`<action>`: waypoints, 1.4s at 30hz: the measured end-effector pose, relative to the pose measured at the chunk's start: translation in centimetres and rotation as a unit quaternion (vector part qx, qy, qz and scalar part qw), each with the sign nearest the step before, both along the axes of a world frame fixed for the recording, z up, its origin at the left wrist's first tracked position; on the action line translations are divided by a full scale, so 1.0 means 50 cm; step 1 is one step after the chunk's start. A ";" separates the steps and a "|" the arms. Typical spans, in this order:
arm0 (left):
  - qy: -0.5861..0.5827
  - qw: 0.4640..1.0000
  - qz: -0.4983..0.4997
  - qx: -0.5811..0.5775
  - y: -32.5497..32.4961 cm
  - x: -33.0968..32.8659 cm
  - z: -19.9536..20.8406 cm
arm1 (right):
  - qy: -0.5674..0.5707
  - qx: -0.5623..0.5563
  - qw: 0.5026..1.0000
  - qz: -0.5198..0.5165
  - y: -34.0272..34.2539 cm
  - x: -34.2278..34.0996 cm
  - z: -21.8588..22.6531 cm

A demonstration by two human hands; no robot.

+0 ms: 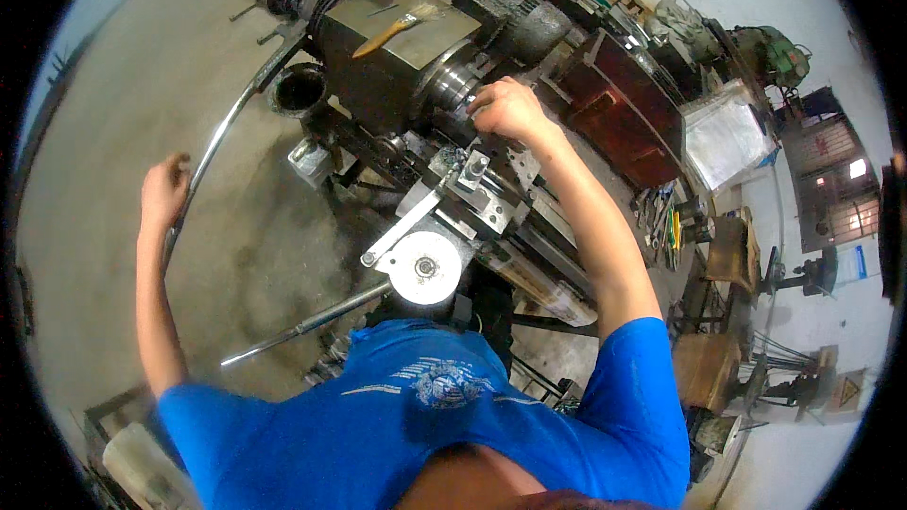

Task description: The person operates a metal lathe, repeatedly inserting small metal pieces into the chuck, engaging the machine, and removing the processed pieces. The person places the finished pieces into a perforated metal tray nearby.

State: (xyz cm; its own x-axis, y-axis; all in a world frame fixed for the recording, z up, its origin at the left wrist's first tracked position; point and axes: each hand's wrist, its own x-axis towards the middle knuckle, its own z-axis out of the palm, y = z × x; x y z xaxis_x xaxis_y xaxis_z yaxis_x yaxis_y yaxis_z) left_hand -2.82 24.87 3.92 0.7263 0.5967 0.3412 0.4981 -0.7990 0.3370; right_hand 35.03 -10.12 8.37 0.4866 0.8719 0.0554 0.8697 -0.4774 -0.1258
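My right hand [510,109] reaches to the round steel chuck [453,87] of a lathe. Its fingers are pinched together at the chuck face; what they hold, if anything, is too small to make out. Off to the left, my left hand [166,191] hangs beside a long shiny metal lever [219,137], with fingers loosely curled and no object seen in them. The lever stays visible along the hand's edge, and whether they touch is unclear. Below the chuck sits the tool post [475,168] on its slide. A white round handwheel [425,267] is close to my body.
A wooden-handled brush [392,33] lies on the headstock cover [354,14]. Near my waist a second metal rod [302,326] sticks out leftward. A dark red cabinet [619,113] stands at right, with several tools [661,217] next to it. Drill presses [803,274] line the right wall.
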 end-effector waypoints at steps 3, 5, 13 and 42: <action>-0.101 0.948 0.069 -0.293 -0.045 -0.013 -0.018 | 0.044 -0.002 0.999 -0.013 0.007 -0.002 0.009; -0.085 0.948 0.088 -0.293 -0.054 -0.012 -0.013 | 0.053 -0.011 0.998 -0.013 0.012 -0.003 0.016; -0.070 0.974 0.070 -0.202 -0.023 -0.019 -0.044 | 0.072 -0.060 0.995 -0.043 0.026 -0.032 0.057; -0.017 0.991 0.015 0.136 0.194 0.156 -0.019 | 0.042 0.070 0.997 -0.013 -0.010 -0.016 0.058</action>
